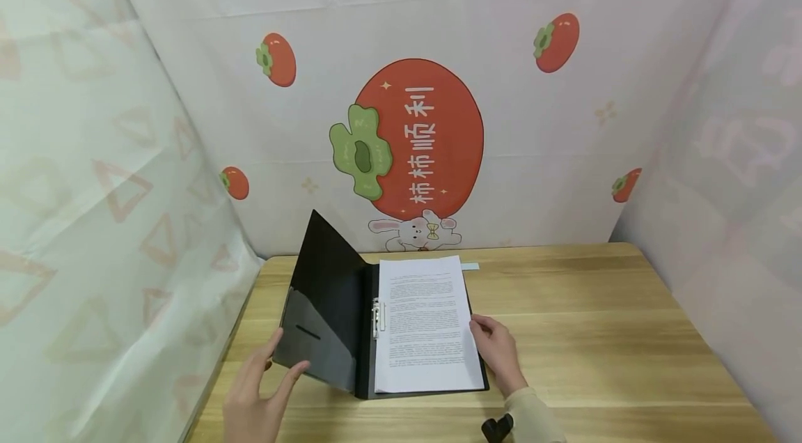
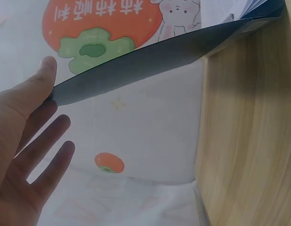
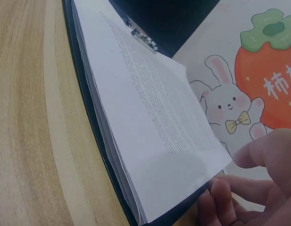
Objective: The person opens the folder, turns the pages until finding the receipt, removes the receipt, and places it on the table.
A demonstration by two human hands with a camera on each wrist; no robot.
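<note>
A black ring-clip folder (image 1: 367,359) lies opened on the table, its left cover (image 1: 328,276) tilted up. In the left wrist view my left hand (image 2: 22,136) pinches the edge of that cover between thumb and index finger; the other fingers stand spread below. A stack of printed paper (image 1: 426,324) rests on the folder's right side, beside a metal clip (image 1: 377,317) at the spine. My right hand (image 1: 498,349) is at the right edge of the stack. Its thumb (image 3: 251,155) meets the paper's edge, with the other fingers curled beneath, beside the folder's edge.
The folder stands on a wood-grain table (image 1: 576,331). A pale strip (image 1: 470,266) sticks out at the stack's upper right. White cloth with a large persimmon print (image 1: 432,136) hangs behind, and cloth closes both sides. A black heart-shaped object (image 1: 497,428) is near the right sleeve.
</note>
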